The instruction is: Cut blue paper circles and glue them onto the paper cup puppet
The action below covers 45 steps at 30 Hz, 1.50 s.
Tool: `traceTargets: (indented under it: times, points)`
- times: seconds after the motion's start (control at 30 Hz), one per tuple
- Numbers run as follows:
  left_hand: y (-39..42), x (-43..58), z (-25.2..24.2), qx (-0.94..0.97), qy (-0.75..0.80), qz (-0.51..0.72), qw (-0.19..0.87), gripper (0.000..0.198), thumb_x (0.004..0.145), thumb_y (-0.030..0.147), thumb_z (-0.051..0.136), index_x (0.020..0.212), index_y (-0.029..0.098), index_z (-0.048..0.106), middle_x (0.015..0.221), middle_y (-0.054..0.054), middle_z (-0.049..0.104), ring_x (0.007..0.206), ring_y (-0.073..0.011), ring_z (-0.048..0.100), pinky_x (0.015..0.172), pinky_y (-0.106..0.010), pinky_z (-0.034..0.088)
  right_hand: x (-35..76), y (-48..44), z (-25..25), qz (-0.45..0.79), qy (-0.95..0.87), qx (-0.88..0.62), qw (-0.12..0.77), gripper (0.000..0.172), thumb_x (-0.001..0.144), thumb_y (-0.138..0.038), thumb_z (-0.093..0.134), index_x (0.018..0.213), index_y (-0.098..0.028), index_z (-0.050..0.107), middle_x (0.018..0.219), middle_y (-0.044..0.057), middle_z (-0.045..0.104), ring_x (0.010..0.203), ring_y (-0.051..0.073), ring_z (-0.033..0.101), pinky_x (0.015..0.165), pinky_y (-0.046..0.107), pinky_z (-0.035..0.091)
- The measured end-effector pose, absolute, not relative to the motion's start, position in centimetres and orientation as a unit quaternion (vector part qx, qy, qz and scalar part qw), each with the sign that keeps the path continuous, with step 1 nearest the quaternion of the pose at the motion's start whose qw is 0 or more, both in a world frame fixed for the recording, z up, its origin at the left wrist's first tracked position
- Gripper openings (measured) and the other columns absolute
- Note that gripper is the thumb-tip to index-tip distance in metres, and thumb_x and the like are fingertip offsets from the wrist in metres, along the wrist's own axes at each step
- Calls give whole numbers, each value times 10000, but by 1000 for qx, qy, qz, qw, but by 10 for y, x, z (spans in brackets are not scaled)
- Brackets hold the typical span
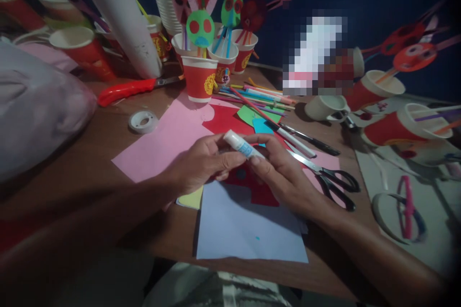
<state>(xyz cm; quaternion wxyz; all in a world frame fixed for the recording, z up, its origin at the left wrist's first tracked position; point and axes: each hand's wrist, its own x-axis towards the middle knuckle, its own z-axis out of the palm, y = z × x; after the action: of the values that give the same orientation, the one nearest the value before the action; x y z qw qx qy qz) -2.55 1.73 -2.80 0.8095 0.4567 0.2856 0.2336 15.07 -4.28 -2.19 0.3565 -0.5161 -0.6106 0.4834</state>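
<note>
A white glue stick (pixel 240 145) with a blue label lies slantwise between my two hands, above the papers. My left hand (pixel 207 160) grips its upper left end, thumb along the near side. The lower right end is pinched by my right hand (pixel 283 168), with the thumb on the barrel. Whether the cap is on I cannot tell. Under my hands lie red paper (pixel 264 196), partly hidden, and a white-blue sheet (pixel 248 235). Black-handled scissors (pixel 326 172) rest to the right of my right hand.
Pink paper (pixel 163 141), a tape roll (pixel 143 122) and a red utility knife (pixel 129 91) lie to the left. Red paper cups (pixel 199 79) bearing paper faces stand behind. Pens (pixel 295 139) and colored sticks (pixel 259 98) lie beyond my hands. A plastic bag (pixel 39 110) sits far left.
</note>
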Motion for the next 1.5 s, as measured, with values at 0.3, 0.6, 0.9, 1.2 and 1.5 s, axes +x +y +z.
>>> traceTargets:
  times: [0.3, 0.6, 0.9, 1.2, 1.5]
  points:
    - [13, -24, -37, 425, 294, 305, 800, 239, 737, 233, 700, 958, 180, 625, 581, 65, 508, 441, -21, 408, 434, -170, 323, 152, -35, -22, 579, -550, -508, 322, 440, 925, -518, 311, 689, -191, 489, 628, 4, 531, 550, 113, 497, 524, 242, 393]
    - [12, -28, -31, 440, 313, 330, 774, 214, 723, 234, 715, 915, 180, 638, 573, 65, 493, 463, -30, 421, 439, -176, 322, 157, -36, -16, 368, -696, -554, 270, 411, 923, -491, 341, 658, -197, 454, 569, -11, 476, 503, 111, 417, 482, 244, 301]
    - [13, -30, -26, 448, 301, 327, 776, 230, 707, 233, 713, 912, 169, 632, 541, 57, 499, 448, -45, 430, 428, -175, 320, 161, -39, -23, 138, -783, -535, 285, 325, 890, -468, 446, 787, -175, 543, 700, 47, 583, 622, 158, 506, 576, 282, 348]
    - [15, -30, -27, 444, 295, 344, 773, 204, 706, 204, 713, 893, 169, 640, 557, 57, 493, 447, -39, 439, 426, -167, 327, 158, -36, -13, 353, -715, -541, 268, 329, 930, -410, 378, 764, -176, 541, 639, 1, 557, 554, 118, 504, 515, 236, 359]
    - [16, -30, -29, 436, 281, 339, 785, 190, 712, 213, 710, 884, 174, 638, 547, 60, 501, 428, -37, 439, 418, -164, 332, 159, -39, -7, 371, -717, -532, 257, 340, 911, -469, 386, 818, -174, 529, 679, -3, 540, 576, 113, 478, 525, 235, 364]
